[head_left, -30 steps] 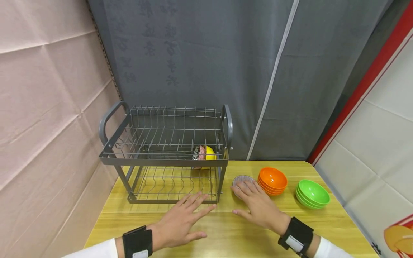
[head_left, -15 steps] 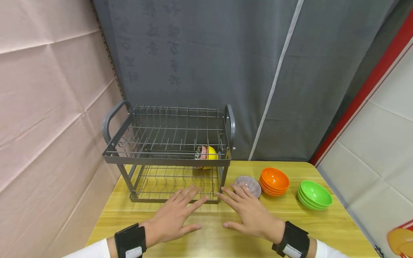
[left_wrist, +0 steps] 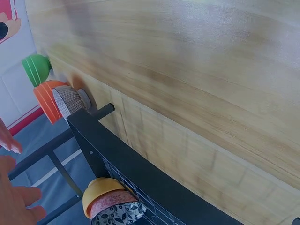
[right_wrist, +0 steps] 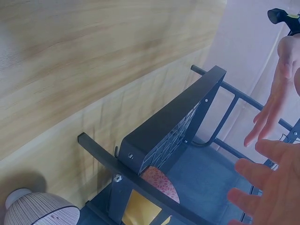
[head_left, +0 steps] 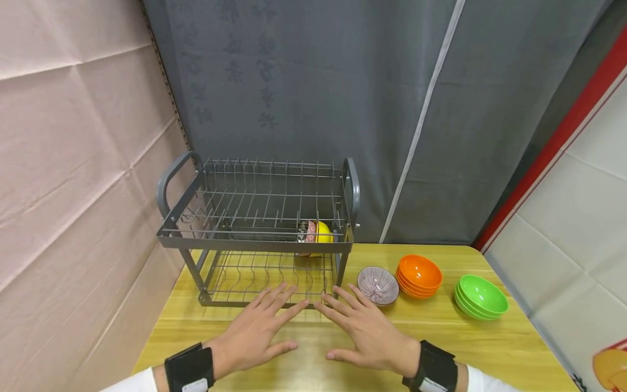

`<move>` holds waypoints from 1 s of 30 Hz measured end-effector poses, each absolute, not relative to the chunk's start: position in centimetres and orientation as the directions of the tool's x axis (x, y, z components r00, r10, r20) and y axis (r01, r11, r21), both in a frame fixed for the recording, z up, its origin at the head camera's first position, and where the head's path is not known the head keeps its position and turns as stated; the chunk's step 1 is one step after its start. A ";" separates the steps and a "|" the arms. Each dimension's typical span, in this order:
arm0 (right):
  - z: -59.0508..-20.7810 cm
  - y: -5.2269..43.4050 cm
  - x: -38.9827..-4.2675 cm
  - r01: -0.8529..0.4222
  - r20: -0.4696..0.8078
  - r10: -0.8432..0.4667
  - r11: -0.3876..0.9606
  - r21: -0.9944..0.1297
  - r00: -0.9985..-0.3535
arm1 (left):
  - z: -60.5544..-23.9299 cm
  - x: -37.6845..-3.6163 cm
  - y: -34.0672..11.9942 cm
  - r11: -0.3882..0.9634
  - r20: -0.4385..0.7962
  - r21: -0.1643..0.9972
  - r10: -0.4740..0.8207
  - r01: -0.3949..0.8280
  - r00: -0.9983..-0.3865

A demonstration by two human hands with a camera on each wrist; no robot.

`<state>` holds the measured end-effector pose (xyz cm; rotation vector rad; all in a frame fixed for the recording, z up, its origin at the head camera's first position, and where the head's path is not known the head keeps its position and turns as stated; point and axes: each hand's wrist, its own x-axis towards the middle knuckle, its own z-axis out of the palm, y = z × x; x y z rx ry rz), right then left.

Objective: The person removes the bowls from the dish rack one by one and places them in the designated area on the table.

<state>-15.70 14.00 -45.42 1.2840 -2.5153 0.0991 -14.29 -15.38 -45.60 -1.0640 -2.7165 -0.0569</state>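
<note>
My left hand (head_left: 252,335) and right hand (head_left: 369,332) hover palm down over the table in front of a dark two-tier dish rack (head_left: 254,246), fingers spread and holding nothing. At the rack's right end, on the lower tier, stand a yellow bowl (head_left: 324,233), a pink patterned bowl (left_wrist: 108,200) and a black-and-white floral bowl (left_wrist: 121,214), nested on their sides. A striped bowl (head_left: 378,285) sits upright just beyond my right fingertips. To its right are a stack of orange bowls (head_left: 419,273) and a stack of green bowls (head_left: 483,295).
The wooden table (head_left: 313,375) carries everything. A grey curtain (head_left: 303,81) hangs behind the rack, a pale pink cloth (head_left: 73,190) covers the left side, and a white panel (head_left: 578,228) with a red edge stands at the right.
My right hand has drawn back leftward from over the striped bowl, which shows fully now. My left hand has shifted slightly left. The view has moved a little; bowls and rack stay put.
</note>
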 end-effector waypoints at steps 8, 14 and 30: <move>-45.4 14.1 -15.6 -0.805 0.321 -0.781 0.587 0.083 -0.536 | -46.0 -17.2 -15.3 0.786 0.160 0.079 0.597 0.613 -0.786; -45.3 13.9 -15.5 -0.799 0.318 -0.778 0.594 0.092 -0.542 | -46.7 -21.9 -15.0 0.813 0.257 0.177 0.506 0.554 -0.824; -45.0 13.6 -15.1 -0.790 0.308 -0.776 0.604 0.109 -0.551 | -47.6 -30.3 -12.8 0.802 0.234 0.492 0.252 0.338 -0.939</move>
